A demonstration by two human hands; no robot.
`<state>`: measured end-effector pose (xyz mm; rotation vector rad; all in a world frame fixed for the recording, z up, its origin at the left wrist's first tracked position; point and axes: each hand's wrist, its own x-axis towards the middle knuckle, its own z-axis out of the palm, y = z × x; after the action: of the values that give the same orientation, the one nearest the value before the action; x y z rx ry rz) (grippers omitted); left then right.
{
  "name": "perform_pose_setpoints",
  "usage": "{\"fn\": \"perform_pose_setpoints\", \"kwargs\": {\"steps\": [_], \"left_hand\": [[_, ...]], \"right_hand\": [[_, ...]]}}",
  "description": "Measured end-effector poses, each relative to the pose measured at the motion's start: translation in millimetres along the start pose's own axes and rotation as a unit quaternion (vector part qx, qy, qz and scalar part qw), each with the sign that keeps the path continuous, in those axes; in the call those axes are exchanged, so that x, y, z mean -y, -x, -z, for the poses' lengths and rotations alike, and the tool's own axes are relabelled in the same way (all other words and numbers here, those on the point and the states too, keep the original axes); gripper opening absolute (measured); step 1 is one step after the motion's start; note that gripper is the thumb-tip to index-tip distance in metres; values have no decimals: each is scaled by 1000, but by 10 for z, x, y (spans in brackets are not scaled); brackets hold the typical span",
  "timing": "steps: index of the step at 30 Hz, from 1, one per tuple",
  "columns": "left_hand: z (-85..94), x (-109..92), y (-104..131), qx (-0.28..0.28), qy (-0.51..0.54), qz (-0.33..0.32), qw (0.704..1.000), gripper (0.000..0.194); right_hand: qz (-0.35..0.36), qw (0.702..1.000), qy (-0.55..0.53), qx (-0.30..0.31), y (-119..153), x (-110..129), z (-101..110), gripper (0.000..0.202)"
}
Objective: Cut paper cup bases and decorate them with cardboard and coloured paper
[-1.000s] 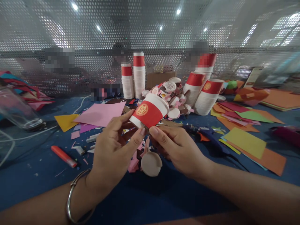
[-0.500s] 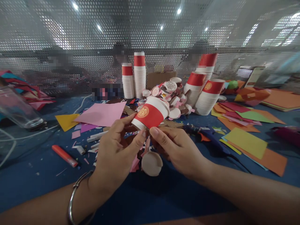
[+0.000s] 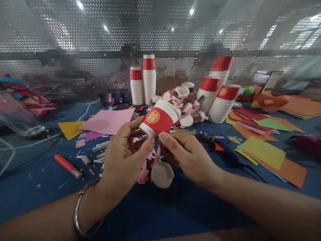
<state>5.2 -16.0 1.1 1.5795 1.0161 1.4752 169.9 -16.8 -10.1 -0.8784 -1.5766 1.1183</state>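
Observation:
A white paper cup with a red band and gold emblem (image 3: 160, 117) is held tilted above the table, its rim end up and to the right. My left hand (image 3: 122, 157) grips it from the left, thumb and fingers around the base end. My right hand (image 3: 188, 152) is closed with its thumb at the cup's lower edge; its other fingers are partly hidden behind. Below the hands lies a round pale cup piece (image 3: 162, 175), beside pink paper scraps (image 3: 143, 174).
Behind the cup are a heap of cut cup bottoms (image 3: 187, 108) and stacks of paper cups (image 3: 149, 83). Coloured paper sheets (image 3: 263, 152) and a dark blue corded tool (image 3: 233, 157) lie right. At left are pink paper (image 3: 107, 121), a red glue stick-like tube (image 3: 67, 165) and a clear container (image 3: 20, 115).
The cup and both hands have shifted very slightly left and up. Both hands keep their hold on the cup.

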Motion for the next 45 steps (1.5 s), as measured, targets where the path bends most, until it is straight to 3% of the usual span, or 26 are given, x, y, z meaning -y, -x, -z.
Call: {"fn": "perform_pose_setpoints", "kwargs": {"steps": [7, 11, 14, 17, 33, 40, 45], "left_hand": [[23, 10, 53, 21, -27, -44, 998, 54], [-5, 11, 32, 26, 48, 12, 998, 52], [-31, 9, 7, 65, 128, 82, 986, 49], [-35, -2, -4, 95, 159, 100, 978, 50], [24, -72, 17, 61, -33, -5, 998, 54], [53, -8, -16, 57, -78, -15, 995, 56], [94, 21, 1, 45, -163, -91, 981, 54]], "right_hand": [[-15, 999, -30, 6, 42, 27, -2, 53], [-4, 1000, -15, 4, 45, 38, 22, 55], [3, 1000, -16, 2, 31, 27, 35, 54], [8, 1000, -15, 6, 10, 19, 38, 54], [49, 999, 8, 7, 42, 51, 24, 54], [15, 1000, 2, -1, 30, 20, 14, 55], [-13, 1000, -19, -2, 54, 1, 3, 55]]}}
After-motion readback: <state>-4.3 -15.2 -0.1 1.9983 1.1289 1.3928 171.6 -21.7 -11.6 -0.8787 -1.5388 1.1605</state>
